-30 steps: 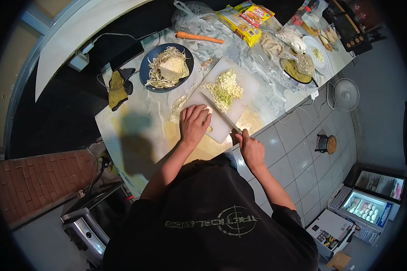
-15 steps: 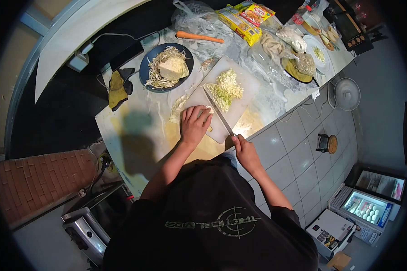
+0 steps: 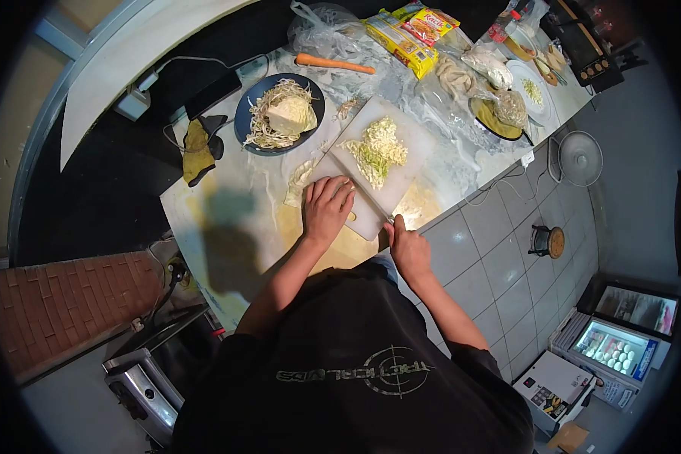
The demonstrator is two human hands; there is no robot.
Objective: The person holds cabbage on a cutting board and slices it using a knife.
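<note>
The right hand (image 3: 410,246) has its fingers wrapped round the handle of the knife (image 3: 365,189), at the near right edge of the board (image 3: 415,144). From those fingers the blade runs slantwise, forward and left, across the board and past the tips of the left fingers. The left hand (image 3: 328,208) is palm down, its fingers close together and bent, the tips just beside the blade — I cannot tell whether they pinch something, since their undersides are hidden. The shreds (image 3: 378,151), pale with some green, are heaped on the board ahead of both hands, on the far side of the blade from the left fingers.

Just left of the left fingers, by the board's edge, is a pale leaf (image 3: 299,181). Farther ahead and to their left, the dark plate (image 3: 244,113) bears sprouts (image 3: 268,136) with a cut cabbage (image 3: 293,115) on top. Beyond the board, well ahead of the left fingers, a carrot (image 3: 334,63) lies on the table (image 3: 253,181); past it are a clear bag (image 3: 321,30) and yellow packets (image 3: 405,49). Far ahead of the right fingers and to their right, a white plate (image 3: 545,112) carries a few pale green bits — too small to make out. Off to the right of the right fingers, a stool (image 3: 555,242) stands on the tiled floor.
</note>
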